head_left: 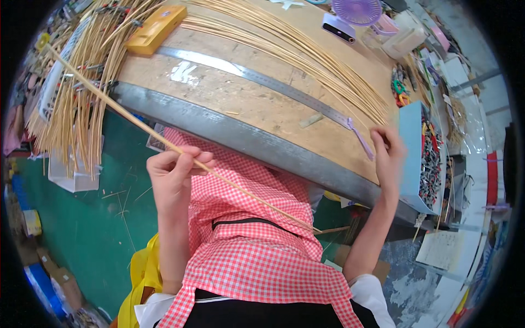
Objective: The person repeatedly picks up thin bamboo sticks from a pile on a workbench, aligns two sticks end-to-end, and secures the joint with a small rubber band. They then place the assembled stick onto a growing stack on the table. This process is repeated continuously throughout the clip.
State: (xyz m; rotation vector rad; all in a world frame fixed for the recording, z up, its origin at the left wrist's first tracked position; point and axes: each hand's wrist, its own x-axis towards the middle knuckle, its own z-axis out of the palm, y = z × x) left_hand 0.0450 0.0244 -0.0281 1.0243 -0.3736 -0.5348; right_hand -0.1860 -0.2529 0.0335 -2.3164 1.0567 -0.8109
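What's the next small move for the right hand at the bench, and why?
Probably close the right hand on one strip at the near end of the fan of thin bamboo strips and draw it off the wooden bench. That hand already sits at the strip ends beside a purple tie, while the left hand pinches a single long strip across the checked apron.

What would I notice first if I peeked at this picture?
First the red checked apron filling the middle, and the long thin stick the left hand pinches, slanting up to the far left. Next, pale reeds fan across the round wooden table, with a yellow block at its far edge. The right hand is at the table's right rim, by a lilac strip.
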